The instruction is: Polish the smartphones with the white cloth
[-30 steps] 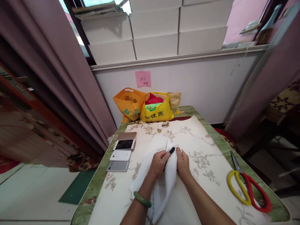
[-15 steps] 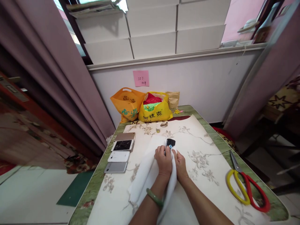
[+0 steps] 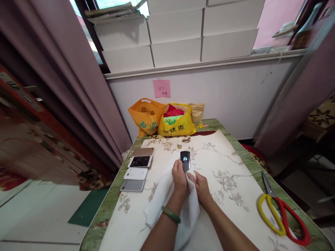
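Note:
A dark keypad mobile phone [image 3: 185, 161] points away from me, its top end showing a small lit or shiny blue-white round mark. My left hand [image 3: 179, 176], with a green bangle on the wrist, is closed around the phone's left side. White cloth [image 3: 192, 205] covers the phone's lower end and hangs down between my forearms. Closed on the cloth's edge, my right hand [image 3: 201, 186] presses it near the phone's lower right side. The cloth and fingers hide the phone's lower part.
Several smartphones lie in a column at left, among them a cracked one [image 3: 141, 161] and a silver one [image 3: 132, 185]. Large scissors [image 3: 272, 200] lie at right. Behind are a small bottle [image 3: 179, 143], an orange bag [image 3: 146, 116] and a yellow bag [image 3: 176, 125].
The phone has turned more upright and its face shows more fully. My left fingers have moved off its face to its side. The cloth has shifted lower, and the view has tilted slightly.

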### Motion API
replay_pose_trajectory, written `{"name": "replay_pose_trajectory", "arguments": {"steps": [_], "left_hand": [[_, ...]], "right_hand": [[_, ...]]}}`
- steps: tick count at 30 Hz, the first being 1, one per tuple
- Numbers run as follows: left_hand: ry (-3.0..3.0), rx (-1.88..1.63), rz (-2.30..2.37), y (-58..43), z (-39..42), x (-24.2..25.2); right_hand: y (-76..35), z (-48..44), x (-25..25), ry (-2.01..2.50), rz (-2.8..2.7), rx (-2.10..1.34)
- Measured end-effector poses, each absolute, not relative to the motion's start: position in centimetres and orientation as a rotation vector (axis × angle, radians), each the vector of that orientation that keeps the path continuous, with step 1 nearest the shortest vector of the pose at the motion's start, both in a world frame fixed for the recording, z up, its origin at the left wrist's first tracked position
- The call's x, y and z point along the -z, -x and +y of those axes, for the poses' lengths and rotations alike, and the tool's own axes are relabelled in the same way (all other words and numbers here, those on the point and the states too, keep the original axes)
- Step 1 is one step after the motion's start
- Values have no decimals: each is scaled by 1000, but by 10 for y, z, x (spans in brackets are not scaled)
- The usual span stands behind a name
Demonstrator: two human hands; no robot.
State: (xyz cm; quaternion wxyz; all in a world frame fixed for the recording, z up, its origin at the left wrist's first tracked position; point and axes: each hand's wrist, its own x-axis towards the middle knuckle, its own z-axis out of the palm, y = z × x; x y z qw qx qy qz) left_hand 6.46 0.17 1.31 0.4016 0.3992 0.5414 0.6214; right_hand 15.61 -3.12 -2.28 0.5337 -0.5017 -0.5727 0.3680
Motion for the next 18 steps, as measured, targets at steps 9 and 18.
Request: {"name": "replay_pose_trajectory", "arguments": {"steps": [9, 18], "left_hand": [[-900, -1519, 1221, -43, 0, -12], [-216, -1280, 723, -29, -23, -12]], "right_hand": [[-153, -36, 28, 1262, -1743, -440], [-158, -45, 21, 1266, -1243, -595]]}}
